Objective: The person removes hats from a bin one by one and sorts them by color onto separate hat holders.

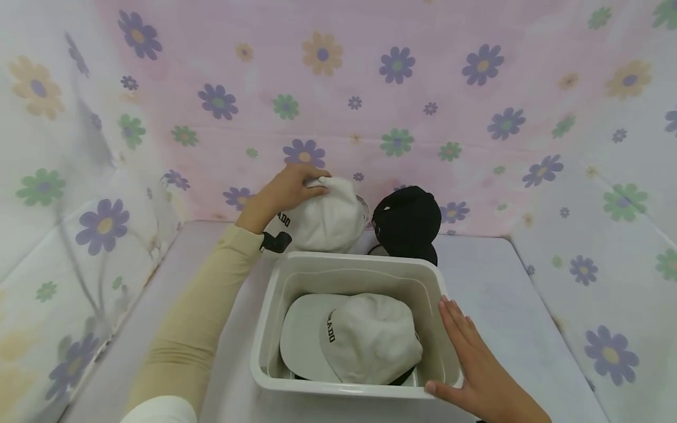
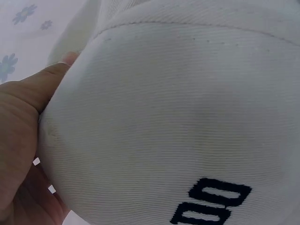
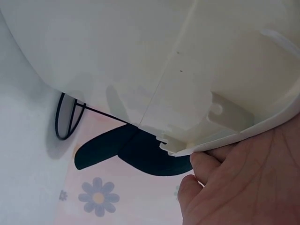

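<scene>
My left hand (image 1: pixel 293 187) grips the crown of a white baseball cap (image 1: pixel 333 217) behind the bin, thumb and fingers on its fabric. Dark lettering shows on that cap (image 2: pixel 164 117) in the left wrist view. My right hand (image 1: pixel 478 358) rests at the near right corner of a white plastic bin (image 1: pixel 359 258), its fingers lying straight along the side and its thumb at the front rim. Inside the bin a second white cap (image 1: pixel 378 338) lies with its brim to the left and dark lettering on its front. Something dark shows beneath it, partly hidden.
A black cap (image 1: pixel 406 220) sits behind the bin's far right corner, beside the white cap. Pale table surface (image 1: pixel 492 294) extends to the right of the bin. Flower-patterned cloth walls (image 1: pixel 344 76) close in the back and both sides.
</scene>
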A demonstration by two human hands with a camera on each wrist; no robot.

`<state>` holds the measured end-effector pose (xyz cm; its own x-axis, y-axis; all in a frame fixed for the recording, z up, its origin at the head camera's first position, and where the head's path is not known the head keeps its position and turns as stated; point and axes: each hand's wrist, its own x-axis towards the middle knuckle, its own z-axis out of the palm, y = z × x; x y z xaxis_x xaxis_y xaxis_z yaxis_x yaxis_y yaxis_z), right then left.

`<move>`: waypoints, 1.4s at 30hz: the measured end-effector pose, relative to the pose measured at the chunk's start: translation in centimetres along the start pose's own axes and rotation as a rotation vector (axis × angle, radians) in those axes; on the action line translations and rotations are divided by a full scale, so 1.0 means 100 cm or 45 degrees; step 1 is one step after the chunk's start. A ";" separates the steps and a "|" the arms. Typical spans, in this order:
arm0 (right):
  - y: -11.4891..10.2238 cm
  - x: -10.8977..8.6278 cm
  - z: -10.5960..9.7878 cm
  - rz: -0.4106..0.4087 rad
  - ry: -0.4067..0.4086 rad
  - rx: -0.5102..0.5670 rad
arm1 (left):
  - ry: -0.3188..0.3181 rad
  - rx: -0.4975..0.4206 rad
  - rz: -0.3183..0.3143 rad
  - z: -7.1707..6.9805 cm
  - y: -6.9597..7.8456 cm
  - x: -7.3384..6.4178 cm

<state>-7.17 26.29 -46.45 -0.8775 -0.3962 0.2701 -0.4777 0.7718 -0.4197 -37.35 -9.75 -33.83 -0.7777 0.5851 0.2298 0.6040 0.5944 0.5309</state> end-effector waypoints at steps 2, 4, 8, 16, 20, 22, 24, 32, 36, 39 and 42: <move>0.000 0.000 -0.001 0.007 -0.007 0.001 | 0.002 -0.017 0.003 0.001 0.000 -0.002; 0.000 0.000 -0.001 0.018 -0.013 -0.003 | 0.007 -0.040 0.007 0.003 -0.001 -0.003; 0.000 -0.001 -0.001 0.028 -0.009 -0.003 | 0.016 -0.055 -0.003 0.003 -0.003 -0.002; -0.003 -0.001 -0.002 -0.003 0.020 -0.005 | 0.076 -0.096 -0.006 -0.003 -0.004 0.011; -0.004 -0.001 -0.003 -0.018 0.028 0.003 | 0.006 -0.139 0.014 0.000 -0.005 0.019; -0.004 -0.001 -0.003 -0.016 0.022 0.012 | -0.028 -0.144 -0.001 0.002 -0.006 0.020; -0.004 0.000 -0.003 -0.017 0.019 0.015 | -0.058 -0.145 -0.020 0.003 -0.008 0.019; -0.002 0.000 -0.003 0.035 -0.019 -0.001 | -0.110 -0.171 -0.098 0.009 -0.017 0.013; -0.002 0.000 -0.002 0.058 -0.039 -0.005 | -0.132 -0.145 -0.112 0.011 -0.020 0.013; -0.001 0.000 -0.002 0.067 -0.035 -0.010 | -0.148 -0.131 -0.142 0.011 -0.021 0.013; -0.002 0.000 -0.001 0.071 -0.032 -0.012 | -0.160 -0.131 -0.179 0.012 -0.023 0.011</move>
<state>-7.07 26.24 -46.28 -0.9037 -0.3647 0.2243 -0.4275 0.7976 -0.4256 -39.43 -9.80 -35.77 -0.8215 0.5682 0.0473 0.4650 0.6197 0.6322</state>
